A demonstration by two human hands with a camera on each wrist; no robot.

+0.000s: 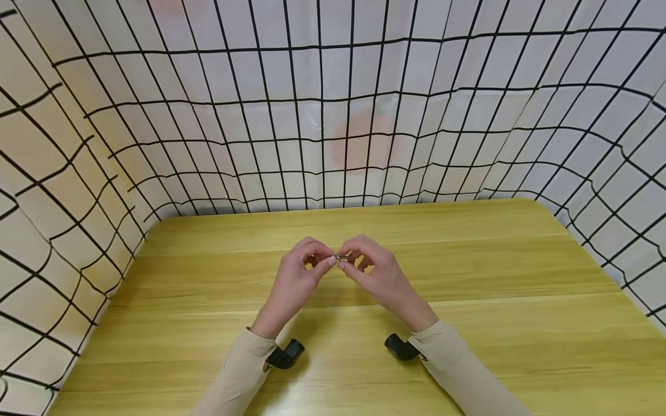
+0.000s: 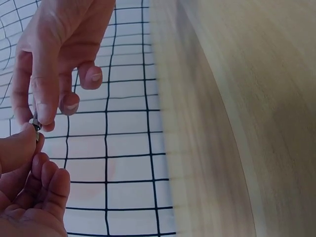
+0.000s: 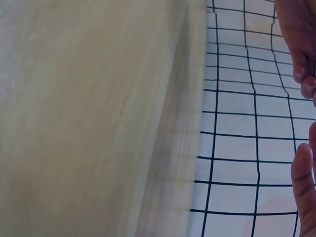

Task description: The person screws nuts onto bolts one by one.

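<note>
Above the wooden table, both hands meet at a small, slim metal piece (image 1: 340, 257). My left hand (image 1: 299, 274) pinches its left end between thumb and index finger. From the other side, the thumb and index finger of my right hand (image 1: 382, 277) grip its thin shaft. In the left wrist view, the metal piece (image 2: 36, 124) has a shiny, wider part at the left fingertips, and the fingertips nearly meet around it. Its exact kind is too small to make out. The right wrist view catches only some fingers at its right edge, with the piece out of sight.
Under the hands lies a wood-grain table (image 1: 520, 260) with rounded far corners. White sheeting with a black grid (image 1: 291, 115) rises behind it and along both sides. Black curved wrist mounts (image 1: 286, 353) stick out at the beige sleeves (image 1: 234, 370).
</note>
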